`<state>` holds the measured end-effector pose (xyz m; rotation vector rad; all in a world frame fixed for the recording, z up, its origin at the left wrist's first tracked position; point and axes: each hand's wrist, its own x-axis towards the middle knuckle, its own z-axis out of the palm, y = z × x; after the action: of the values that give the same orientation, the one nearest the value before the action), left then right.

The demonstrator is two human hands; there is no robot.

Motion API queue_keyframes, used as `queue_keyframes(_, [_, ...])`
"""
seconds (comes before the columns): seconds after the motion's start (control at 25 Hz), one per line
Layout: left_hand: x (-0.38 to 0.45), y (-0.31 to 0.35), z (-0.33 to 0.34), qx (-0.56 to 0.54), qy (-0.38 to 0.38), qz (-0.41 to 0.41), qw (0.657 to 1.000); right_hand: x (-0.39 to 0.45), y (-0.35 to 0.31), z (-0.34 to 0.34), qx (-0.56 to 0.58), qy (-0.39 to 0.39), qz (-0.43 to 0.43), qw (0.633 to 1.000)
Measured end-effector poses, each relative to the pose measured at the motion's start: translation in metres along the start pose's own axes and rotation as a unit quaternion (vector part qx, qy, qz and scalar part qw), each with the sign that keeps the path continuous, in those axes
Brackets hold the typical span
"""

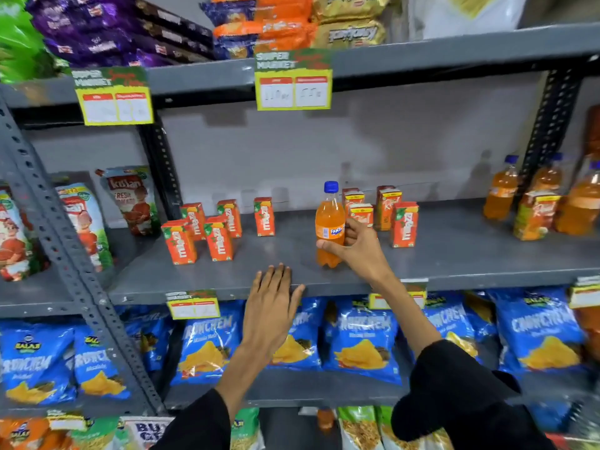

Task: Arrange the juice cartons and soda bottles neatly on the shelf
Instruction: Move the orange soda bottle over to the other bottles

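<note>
My right hand is shut on an orange Fanta bottle with a blue cap, which stands upright near the front of the grey shelf. My left hand lies flat and open on the shelf's front edge, left of the bottle, holding nothing. Several orange Maaza juice cartons stand in a loose group to the left. More juice cartons stand just behind and to the right of the bottle. Larger orange soda bottles stand at the far right with another carton.
Red ketchup pouches fill the bay to the left, past a perforated upright post. Blue chip bags hang on the shelf below. Yellow price tags hang from the upper shelf, which holds biscuit packs.
</note>
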<state>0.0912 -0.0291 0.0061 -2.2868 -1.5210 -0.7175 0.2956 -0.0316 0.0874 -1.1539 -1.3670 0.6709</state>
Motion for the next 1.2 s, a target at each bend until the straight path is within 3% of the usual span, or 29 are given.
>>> queue_keyframes(0.24, [0.011, 0.106, 0.008, -0.026, -0.011, 0.002, 1.000, -0.024, 0.019, -0.152, -0.031, 0.072, 0.010, 0.997])
queue_keyframes(0.56, [0.019, 0.165, 0.021, -0.029, -0.001, -0.009, 1.000, -0.027, 0.056, -0.306, -0.109, 0.176, 0.043, 0.977])
queue_keyframes(1.2, [0.020, 0.168, 0.027, -0.059, 0.029, -0.033, 0.997, 0.000, 0.069, -0.306, -0.128, 0.239, 0.036, 0.962])
